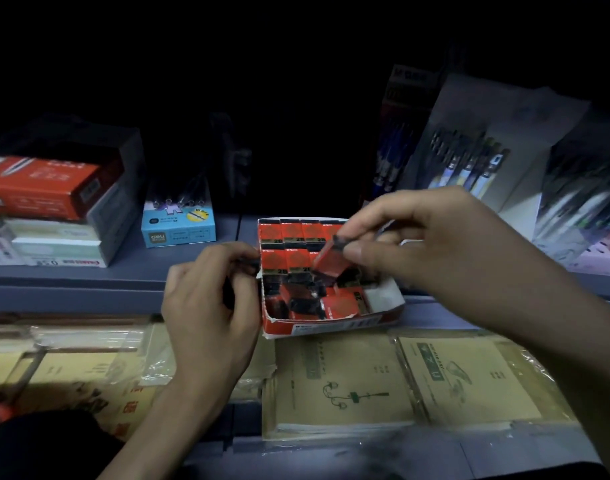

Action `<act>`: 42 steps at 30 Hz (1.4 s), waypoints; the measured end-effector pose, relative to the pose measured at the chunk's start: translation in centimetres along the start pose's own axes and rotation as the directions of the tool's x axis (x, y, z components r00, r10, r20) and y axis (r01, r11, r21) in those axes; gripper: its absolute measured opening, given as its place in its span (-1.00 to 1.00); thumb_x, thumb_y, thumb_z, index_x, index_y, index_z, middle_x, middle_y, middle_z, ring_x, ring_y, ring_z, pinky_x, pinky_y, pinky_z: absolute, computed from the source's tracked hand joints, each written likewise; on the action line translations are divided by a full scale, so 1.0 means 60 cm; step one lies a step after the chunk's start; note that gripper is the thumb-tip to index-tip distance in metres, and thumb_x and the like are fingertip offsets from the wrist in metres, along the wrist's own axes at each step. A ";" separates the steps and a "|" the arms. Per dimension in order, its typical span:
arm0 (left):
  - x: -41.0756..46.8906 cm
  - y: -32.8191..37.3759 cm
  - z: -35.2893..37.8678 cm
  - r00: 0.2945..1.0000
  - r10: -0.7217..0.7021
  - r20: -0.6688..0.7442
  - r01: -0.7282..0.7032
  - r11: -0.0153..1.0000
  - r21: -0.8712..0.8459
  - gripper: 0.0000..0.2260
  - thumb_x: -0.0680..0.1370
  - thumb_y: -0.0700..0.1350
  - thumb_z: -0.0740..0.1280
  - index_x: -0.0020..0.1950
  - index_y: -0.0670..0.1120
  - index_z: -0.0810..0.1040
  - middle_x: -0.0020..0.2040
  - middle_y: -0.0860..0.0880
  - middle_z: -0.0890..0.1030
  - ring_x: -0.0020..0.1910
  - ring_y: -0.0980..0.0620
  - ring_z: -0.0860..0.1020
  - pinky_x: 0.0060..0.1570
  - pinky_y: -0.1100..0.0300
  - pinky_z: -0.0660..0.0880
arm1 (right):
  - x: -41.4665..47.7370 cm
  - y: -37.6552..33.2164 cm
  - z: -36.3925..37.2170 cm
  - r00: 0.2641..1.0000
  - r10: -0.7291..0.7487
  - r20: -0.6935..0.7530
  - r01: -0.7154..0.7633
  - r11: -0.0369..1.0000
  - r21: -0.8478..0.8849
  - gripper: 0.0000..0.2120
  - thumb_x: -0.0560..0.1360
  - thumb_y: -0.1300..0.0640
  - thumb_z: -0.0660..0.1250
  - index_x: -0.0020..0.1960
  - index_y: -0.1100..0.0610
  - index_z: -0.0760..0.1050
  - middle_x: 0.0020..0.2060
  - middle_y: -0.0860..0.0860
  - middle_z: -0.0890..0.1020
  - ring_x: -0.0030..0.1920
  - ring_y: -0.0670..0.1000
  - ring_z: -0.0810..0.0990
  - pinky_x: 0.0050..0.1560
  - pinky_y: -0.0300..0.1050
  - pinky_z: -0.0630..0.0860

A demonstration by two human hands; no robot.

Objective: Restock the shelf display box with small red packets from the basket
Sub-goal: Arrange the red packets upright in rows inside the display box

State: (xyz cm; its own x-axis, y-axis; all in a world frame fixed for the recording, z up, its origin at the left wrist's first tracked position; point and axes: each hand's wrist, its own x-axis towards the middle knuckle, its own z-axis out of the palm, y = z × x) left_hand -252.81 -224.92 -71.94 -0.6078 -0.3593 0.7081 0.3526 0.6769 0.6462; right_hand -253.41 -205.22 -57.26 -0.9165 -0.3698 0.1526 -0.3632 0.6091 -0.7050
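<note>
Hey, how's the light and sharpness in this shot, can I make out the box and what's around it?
Head view: dim overall, the top third black; the display box and the red packet pinched by the right hand are lit but soft; the pen packs at the right edge smear with blur; plastic wrap on the notebooks at lower left shows faint glare.

Grey shelf: display box at front edge; blue pen box behind-left; stacked cartons far left.
</note>
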 end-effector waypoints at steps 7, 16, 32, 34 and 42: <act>0.000 0.000 0.000 1.000 -0.003 0.002 0.003 1.000 0.001 -0.80 0.55 -0.23 0.20 -0.03 -0.04 0.61 -0.16 0.32 0.50 -0.08 0.48 0.43 -0.14 0.21 0.28 | 0.004 0.021 -0.019 0.975 0.221 0.015 -0.219 0.946 0.239 -0.89 0.47 0.05 0.50 -0.07 0.05 0.75 -0.39 0.06 0.44 -0.44 -0.04 0.30 -0.49 -0.25 0.27; 0.000 -0.001 0.000 1.000 -0.002 0.013 0.002 1.000 0.001 -0.79 0.53 -0.24 0.20 -0.03 0.00 0.59 -0.16 0.32 0.52 -0.10 0.43 0.46 -0.06 0.31 0.29 | 0.010 0.045 -0.024 0.973 0.232 0.007 -0.229 0.953 0.196 -0.92 0.52 0.16 0.46 -0.08 0.16 0.71 -0.41 0.05 0.61 -0.44 -0.03 0.51 -0.49 -0.16 0.39; -0.002 -0.002 0.002 1.000 -0.005 -0.006 0.005 1.000 -0.005 -0.79 0.54 -0.22 0.19 -0.04 -0.04 0.61 -0.16 0.26 0.54 -0.09 0.46 0.44 -0.11 0.13 0.29 | 0.013 0.068 -0.002 0.961 0.114 -0.252 -0.161 0.971 -0.176 -0.91 0.49 0.10 0.46 -0.08 -0.09 0.68 -0.32 -0.05 0.70 -0.22 -0.12 0.70 0.05 -0.08 0.64; -0.002 -0.002 0.002 1.000 -0.006 -0.007 0.006 1.000 -0.004 -0.79 0.54 -0.23 0.19 -0.04 -0.05 0.61 -0.16 0.25 0.54 -0.08 0.46 0.43 -0.11 0.13 0.29 | 0.009 0.066 -0.007 0.966 0.135 -0.220 -0.183 0.960 -0.212 -0.88 0.46 0.10 0.50 -0.04 -0.09 0.67 -0.31 -0.08 0.71 -0.17 -0.13 0.69 0.08 -0.09 0.62; 0.000 0.001 0.000 1.000 -0.005 0.004 0.005 1.000 0.003 -0.78 0.55 -0.17 0.16 -0.03 -0.02 0.60 -0.16 0.31 0.52 -0.10 0.43 0.45 -0.11 0.21 0.26 | 0.010 0.079 0.016 0.978 -0.099 -0.186 -0.008 0.862 -0.506 -0.84 0.32 -0.05 0.64 -0.22 -0.04 0.70 -0.41 -0.15 0.58 -0.36 -0.21 0.52 -0.26 -0.28 0.44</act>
State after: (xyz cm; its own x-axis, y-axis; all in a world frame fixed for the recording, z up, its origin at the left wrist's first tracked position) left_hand -252.81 -224.89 -71.89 -0.6123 -0.3603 0.7037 0.3474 0.6770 0.6489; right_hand -255.53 -203.23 -61.15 -0.8910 -0.2918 0.3478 -0.3904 0.8836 -0.2586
